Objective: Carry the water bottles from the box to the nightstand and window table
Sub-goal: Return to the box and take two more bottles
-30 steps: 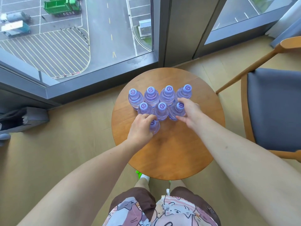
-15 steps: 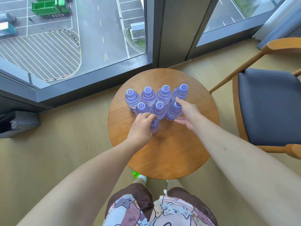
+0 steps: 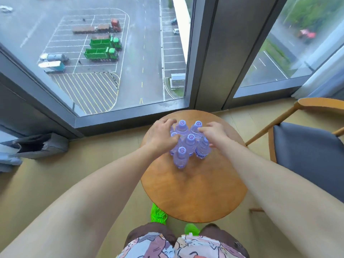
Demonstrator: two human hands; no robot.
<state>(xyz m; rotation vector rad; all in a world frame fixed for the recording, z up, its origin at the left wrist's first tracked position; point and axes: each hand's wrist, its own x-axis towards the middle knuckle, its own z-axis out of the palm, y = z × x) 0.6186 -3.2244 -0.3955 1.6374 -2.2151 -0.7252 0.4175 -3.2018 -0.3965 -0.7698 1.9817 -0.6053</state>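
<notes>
Water bottles (image 3: 189, 144) with purple caps stand upright in a tight cluster on the far part of the round wooden window table (image 3: 195, 192), close to the window frame, and both hands flank that cluster from opposite sides. At the far left of the scene a grey bag (image 3: 37, 146) lies on the floor against the wall below the window (image 3: 104, 58), well apart from the table. Moving right, the left hand (image 3: 162, 137) lies against the left side of the cluster, its fingers spread and curved around the bottles there, the thumb reaching in toward the middle; it covers at least one cap, and whether it truly clasps a bottle or only presses against the group cannot be told. Between the hands, several caps show: two in the far row, one in the middle, and a single front bottle (image 3: 181, 158) standing nearest to the person, just in front of the others and touched by neither hand. The right hand (image 3: 214, 135) lies against the right side of the cluster, fingers extended and slightly bent over the far right bottle's shoulder, touching it without a clear closed hold, while another bottle (image 3: 203, 150) stands just under its wrist. Farther right, a wooden chair (image 3: 307, 146) with a dark blue seat stands beside the table, apart from it.
</notes>
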